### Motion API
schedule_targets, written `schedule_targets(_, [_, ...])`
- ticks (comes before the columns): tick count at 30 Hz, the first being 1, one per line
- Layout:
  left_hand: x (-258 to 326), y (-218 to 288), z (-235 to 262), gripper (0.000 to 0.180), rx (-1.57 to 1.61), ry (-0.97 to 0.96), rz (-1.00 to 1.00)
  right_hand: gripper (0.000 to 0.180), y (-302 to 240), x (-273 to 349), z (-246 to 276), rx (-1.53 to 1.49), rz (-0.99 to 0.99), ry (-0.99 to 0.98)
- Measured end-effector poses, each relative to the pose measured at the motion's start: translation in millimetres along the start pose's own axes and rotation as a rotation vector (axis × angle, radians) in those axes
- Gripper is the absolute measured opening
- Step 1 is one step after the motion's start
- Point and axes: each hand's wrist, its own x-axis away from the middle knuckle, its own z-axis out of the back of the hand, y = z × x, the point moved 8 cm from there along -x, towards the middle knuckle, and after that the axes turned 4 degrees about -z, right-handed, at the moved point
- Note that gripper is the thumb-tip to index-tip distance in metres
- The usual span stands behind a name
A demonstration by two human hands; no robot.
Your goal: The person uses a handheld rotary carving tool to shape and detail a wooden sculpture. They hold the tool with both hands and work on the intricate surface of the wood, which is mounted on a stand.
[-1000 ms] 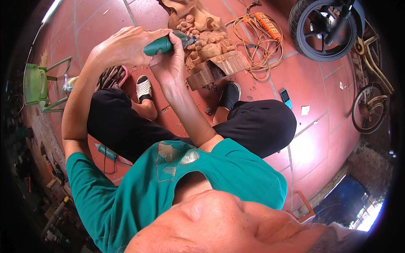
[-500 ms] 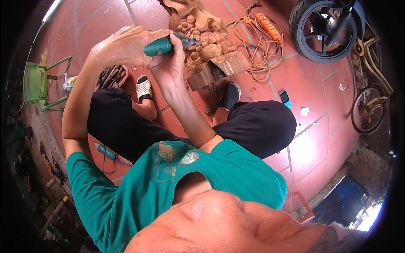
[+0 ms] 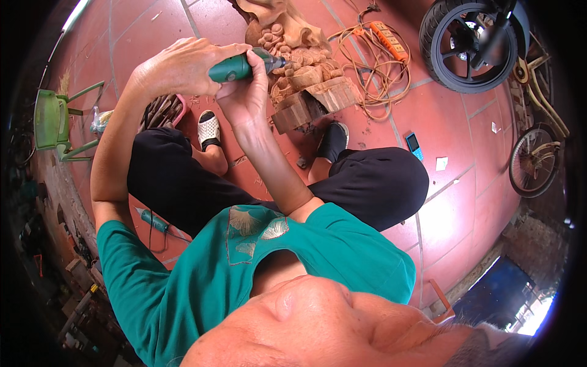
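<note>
Centrally, at the top of the frame: one green rotary tool [image 3: 231,69], nose beside one carved wooden piece [image 3: 309,74]. Hands, two: left hand [image 3: 177,66], fingers clamped on the tool's rear; right hand [image 3: 243,98], fingers wrapped round its front. Upper right: one orange power strip [image 3: 389,41], one motorcycle wheel [image 3: 467,40]. Right: one phone [image 3: 414,146]. Left: one green chair [image 3: 51,120].

Carving [image 3: 309,76] on floor [image 3: 452,211] before feet [image 3: 334,142], rotary tool [image 3: 231,69] left of carving, power strip [image 3: 389,41] right of carving, motorcycle wheel [image 3: 435,55] toward floor's far right corner, phone [image 3: 414,146] just beyond right knee [image 3: 403,180], chair [image 3: 52,119] at floor's left edge.
</note>
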Motion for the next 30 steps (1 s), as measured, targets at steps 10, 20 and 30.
schedule_targets(10, [1.6, 3.3, 4.8, 0.050, -0.014, 0.001, -0.013, 0.037, 1.8, -0.7, -1.0, 0.016, 0.000, 0.012])
schedule_targets(20, [1.2, -1.2, 1.5, 0.083, 0.020, -0.088, 0.070, 0.027, 5.1, -1.2, -3.6, 0.038, -0.031, -0.017])
schedule_targets(30, [-1.2, 0.2, 1.6, 0.080, 0.023, -0.048, 0.006, 0.038, 2.1, -1.5, -0.5, 0.022, -0.010, 0.001])
